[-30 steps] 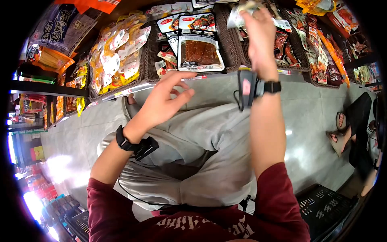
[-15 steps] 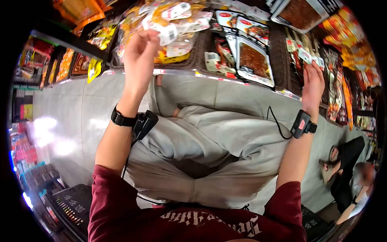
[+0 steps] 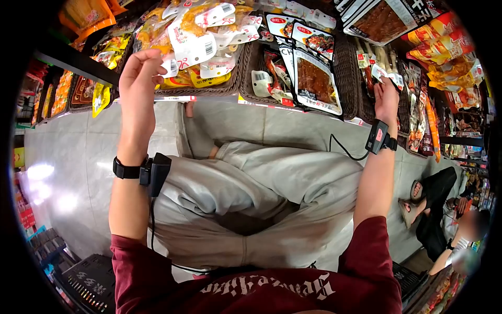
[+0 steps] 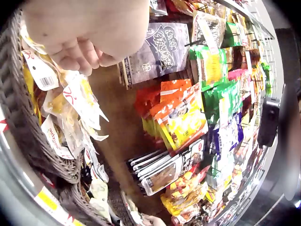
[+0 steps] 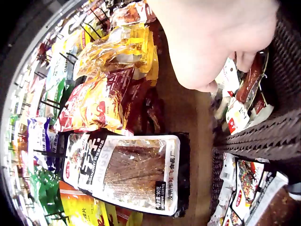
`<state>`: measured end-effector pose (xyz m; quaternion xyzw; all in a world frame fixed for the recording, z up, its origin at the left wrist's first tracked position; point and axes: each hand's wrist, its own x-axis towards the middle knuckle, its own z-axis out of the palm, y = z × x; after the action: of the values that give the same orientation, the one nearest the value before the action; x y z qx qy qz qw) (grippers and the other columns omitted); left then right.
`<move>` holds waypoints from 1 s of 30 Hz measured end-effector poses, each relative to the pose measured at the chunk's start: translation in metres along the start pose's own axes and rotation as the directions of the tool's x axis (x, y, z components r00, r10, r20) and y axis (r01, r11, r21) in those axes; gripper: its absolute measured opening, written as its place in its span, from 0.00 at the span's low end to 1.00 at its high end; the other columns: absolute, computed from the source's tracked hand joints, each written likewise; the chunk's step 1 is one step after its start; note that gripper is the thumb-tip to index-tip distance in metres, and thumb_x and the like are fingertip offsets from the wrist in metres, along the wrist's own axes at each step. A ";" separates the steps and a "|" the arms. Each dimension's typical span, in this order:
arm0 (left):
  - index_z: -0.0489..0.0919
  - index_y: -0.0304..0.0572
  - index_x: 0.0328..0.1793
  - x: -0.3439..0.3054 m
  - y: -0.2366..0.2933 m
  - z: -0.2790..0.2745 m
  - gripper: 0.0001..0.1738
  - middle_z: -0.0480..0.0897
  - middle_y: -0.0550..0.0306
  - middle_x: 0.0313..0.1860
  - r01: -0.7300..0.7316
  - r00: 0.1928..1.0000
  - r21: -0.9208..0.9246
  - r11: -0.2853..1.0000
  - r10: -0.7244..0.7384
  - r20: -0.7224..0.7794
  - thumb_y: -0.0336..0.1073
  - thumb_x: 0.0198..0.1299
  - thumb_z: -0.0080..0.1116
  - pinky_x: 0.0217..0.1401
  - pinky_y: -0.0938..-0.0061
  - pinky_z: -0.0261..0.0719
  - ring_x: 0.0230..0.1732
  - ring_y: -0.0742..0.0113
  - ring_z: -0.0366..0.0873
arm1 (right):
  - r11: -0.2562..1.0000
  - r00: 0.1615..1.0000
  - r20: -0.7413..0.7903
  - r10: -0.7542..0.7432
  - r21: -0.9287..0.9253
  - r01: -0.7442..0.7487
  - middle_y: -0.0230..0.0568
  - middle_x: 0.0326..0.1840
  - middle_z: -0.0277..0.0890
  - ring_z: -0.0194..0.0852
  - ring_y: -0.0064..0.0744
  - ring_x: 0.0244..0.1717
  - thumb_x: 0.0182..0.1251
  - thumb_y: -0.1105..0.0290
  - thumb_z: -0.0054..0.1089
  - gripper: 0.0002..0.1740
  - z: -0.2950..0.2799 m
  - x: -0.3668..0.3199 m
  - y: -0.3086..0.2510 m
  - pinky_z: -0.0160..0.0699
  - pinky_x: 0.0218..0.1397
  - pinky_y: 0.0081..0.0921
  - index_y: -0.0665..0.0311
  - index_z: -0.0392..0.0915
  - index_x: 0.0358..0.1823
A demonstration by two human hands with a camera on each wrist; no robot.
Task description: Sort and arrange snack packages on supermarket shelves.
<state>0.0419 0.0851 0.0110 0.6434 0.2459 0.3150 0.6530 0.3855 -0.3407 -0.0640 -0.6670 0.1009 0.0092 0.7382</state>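
Note:
My left hand [image 3: 139, 83] is at the front left of a wicker basket [image 3: 241, 68] heaped with clear snack packets [image 3: 194, 48] with white labels. Its fingers are bent, their tips right at a label's edge; in the left wrist view they hang over the packets [image 4: 47, 77], and I cannot tell whether they pinch one. My right hand [image 3: 387, 102] reaches into a narrower basket on the right. There its fingers and thumb hold the white-labelled end of a snack packet [image 3: 393, 76]. In the right wrist view the fingers curl behind the packet's white label [image 5: 230, 77], partly hidden by the palm.
Between the hands, a basket holds black-and-white jerky packs [image 3: 316, 78]. More packs hang on hooks behind, such as a large jerky pack [image 3: 381, 22] and yellow ones [image 3: 452, 70]. A dark shelf bar [image 3: 78, 63] juts out at left. Another person [image 3: 434, 193] is at right.
My left hand has gone from near my knee up to the clear packets, then shifted left. My right hand, earlier raised with a packet, has come down to the right-hand basket. The view has turned.

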 end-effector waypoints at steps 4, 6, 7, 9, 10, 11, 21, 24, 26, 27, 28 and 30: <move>0.83 0.39 0.53 -0.005 -0.001 0.012 0.08 0.83 0.65 0.44 -0.050 0.998 0.097 0.994 0.047 0.039 0.31 0.74 0.57 0.45 0.80 0.73 0.41 0.79 0.77 | 0.998 0.999 0.046 0.013 0.057 -0.016 0.49 0.75 0.66 0.67 0.42 0.74 0.74 0.64 0.65 0.33 0.010 0.002 -0.001 0.68 0.80 0.34 0.74 0.67 0.74; 0.83 0.39 0.53 -0.004 -0.003 0.013 0.08 0.83 0.65 0.44 -0.048 0.998 0.101 0.994 0.043 0.048 0.31 0.73 0.57 0.45 0.81 0.73 0.41 0.80 0.77 | 0.992 0.996 0.086 -0.023 0.124 0.012 0.49 0.76 0.65 0.65 0.43 0.76 0.75 0.65 0.63 0.32 0.015 0.017 0.004 0.67 0.81 0.35 0.75 0.66 0.74; 0.83 0.39 0.53 -0.003 -0.004 0.013 0.08 0.83 0.65 0.44 -0.039 0.998 0.132 0.990 0.032 0.059 0.31 0.73 0.57 0.45 0.81 0.73 0.41 0.80 0.77 | 0.990 0.996 0.085 -0.014 0.144 0.001 0.52 0.77 0.65 0.62 0.42 0.79 0.75 0.67 0.62 0.31 0.018 0.020 0.003 0.66 0.81 0.36 0.75 0.67 0.73; 0.82 0.40 0.56 -0.001 -0.005 0.013 0.09 0.83 0.64 0.46 -0.032 0.996 0.176 0.984 0.017 0.085 0.31 0.73 0.58 0.45 0.81 0.74 0.42 0.80 0.78 | 0.990 0.992 0.112 -0.054 0.134 0.039 0.52 0.77 0.65 0.62 0.42 0.79 0.75 0.68 0.61 0.31 0.020 0.022 0.003 0.66 0.82 0.36 0.76 0.65 0.74; 0.82 0.40 0.56 -0.001 -0.004 0.014 0.09 0.83 0.64 0.46 -0.027 0.997 0.185 0.982 0.012 0.082 0.31 0.73 0.58 0.45 0.81 0.74 0.42 0.80 0.78 | 0.990 0.987 0.135 -0.092 0.120 0.076 0.53 0.76 0.65 0.63 0.41 0.79 0.75 0.69 0.61 0.32 0.020 0.020 0.005 0.66 0.82 0.36 0.76 0.64 0.75; 0.81 0.39 0.59 -0.003 -0.001 0.018 0.12 0.83 0.63 0.48 -0.021 0.999 0.226 0.974 0.011 0.043 0.32 0.73 0.59 0.46 0.80 0.75 0.44 0.78 0.79 | 0.991 0.984 0.126 -0.128 0.061 0.121 0.52 0.74 0.67 0.67 0.38 0.75 0.74 0.71 0.60 0.34 0.019 0.017 0.006 0.68 0.80 0.35 0.76 0.63 0.77; 0.69 0.35 0.79 0.010 -0.023 0.026 0.38 0.77 0.43 0.65 -0.163 0.987 0.411 0.897 0.150 0.065 0.40 0.66 0.71 0.52 0.68 0.85 0.47 0.63 0.88 | 0.977 0.959 0.188 -0.213 0.015 0.214 0.39 0.59 0.79 0.78 0.28 0.58 0.76 0.70 0.61 0.19 0.011 -0.054 -0.018 0.77 0.66 0.29 0.70 0.79 0.64; 0.68 0.36 0.81 0.006 -0.030 0.033 0.40 0.75 0.45 0.67 -0.235 0.972 0.563 0.792 0.204 0.119 0.38 0.66 0.71 0.50 0.74 0.84 0.50 0.66 0.86 | 0.960 0.936 0.213 -0.281 0.059 0.275 0.38 0.53 0.82 0.79 0.25 0.52 0.76 0.71 0.62 0.15 0.022 -0.070 -0.024 0.79 0.59 0.25 0.70 0.81 0.59; 0.69 0.36 0.80 0.003 -0.034 0.035 0.41 0.74 0.43 0.66 -0.234 0.972 0.529 0.816 0.204 0.115 0.38 0.63 0.74 0.54 0.70 0.84 0.52 0.61 0.85 | 0.941 0.901 0.272 -0.338 0.102 0.323 0.35 0.47 0.83 0.80 0.23 0.45 0.76 0.73 0.63 0.11 0.033 -0.084 -0.024 0.80 0.53 0.22 0.69 0.83 0.55; 0.69 0.39 0.81 0.001 -0.034 0.037 0.42 0.74 0.43 0.66 -0.325 0.945 0.596 0.734 0.285 0.163 0.38 0.61 0.75 0.57 0.68 0.83 0.55 0.58 0.83 | 0.936 0.891 0.285 -0.352 0.079 0.344 0.34 0.45 0.83 0.80 0.22 0.43 0.76 0.74 0.63 0.10 0.039 -0.093 -0.024 0.80 0.51 0.21 0.69 0.83 0.53; 0.69 0.42 0.81 0.000 -0.035 0.037 0.43 0.74 0.42 0.65 -0.408 0.908 0.652 0.639 0.358 0.217 0.37 0.60 0.76 0.60 0.65 0.82 0.58 0.56 0.82 | 0.935 0.890 0.288 -0.354 0.083 0.345 0.34 0.45 0.83 0.80 0.22 0.43 0.76 0.74 0.63 0.10 0.043 -0.101 -0.023 0.80 0.51 0.21 0.69 0.83 0.53; 0.73 0.50 0.80 0.006 -0.045 0.035 0.43 0.74 0.40 0.66 -0.465 0.864 0.708 0.531 0.447 0.233 0.37 0.57 0.78 0.64 0.61 0.80 0.62 0.50 0.77 | 0.908 0.844 0.358 -0.400 0.028 0.418 0.34 0.45 0.83 0.80 0.21 0.42 0.75 0.75 0.62 0.09 0.051 -0.116 -0.019 0.80 0.50 0.21 0.68 0.84 0.52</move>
<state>0.0756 0.0668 -0.0315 0.8971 0.1687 0.3381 0.2292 0.2818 -0.2782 -0.0219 -0.6789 -0.1789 -0.0253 0.7117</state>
